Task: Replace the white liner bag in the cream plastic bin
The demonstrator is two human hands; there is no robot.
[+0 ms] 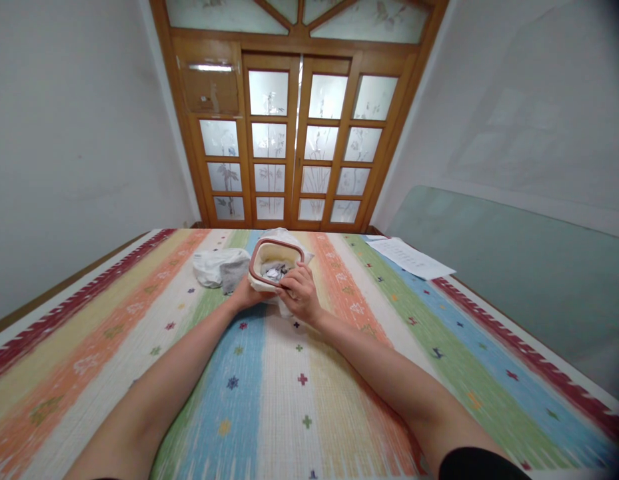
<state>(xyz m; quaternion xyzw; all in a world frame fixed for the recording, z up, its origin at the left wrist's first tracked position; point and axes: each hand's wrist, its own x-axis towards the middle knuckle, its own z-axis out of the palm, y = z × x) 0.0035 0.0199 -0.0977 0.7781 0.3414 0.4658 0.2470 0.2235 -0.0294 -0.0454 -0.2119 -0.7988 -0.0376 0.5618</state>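
Note:
A small bin (254, 261) with a brown rounded-square rim and a pale liner is tilted so that its inside shows. Crumpled grey and white scraps (275, 271) lie in it. My left hand (248, 295) holds the bin's lower left side, its fingers partly hidden behind it. At the near right corner of the rim, my right hand (301, 293) has its fingers closed on the edge. White plastic (280, 235) sticks out behind and under the bin. Left of it, a white plastic bag (209, 267) lies beside a grey cloth (233, 275).
A striped, patterned cloth (289, 400) covers the table. Printed papers (412, 259) lie at its far right edge. A pale green board or backrest (514, 260) runs along the right side. Wooden doors with glass panes (296, 140) stand beyond the table.

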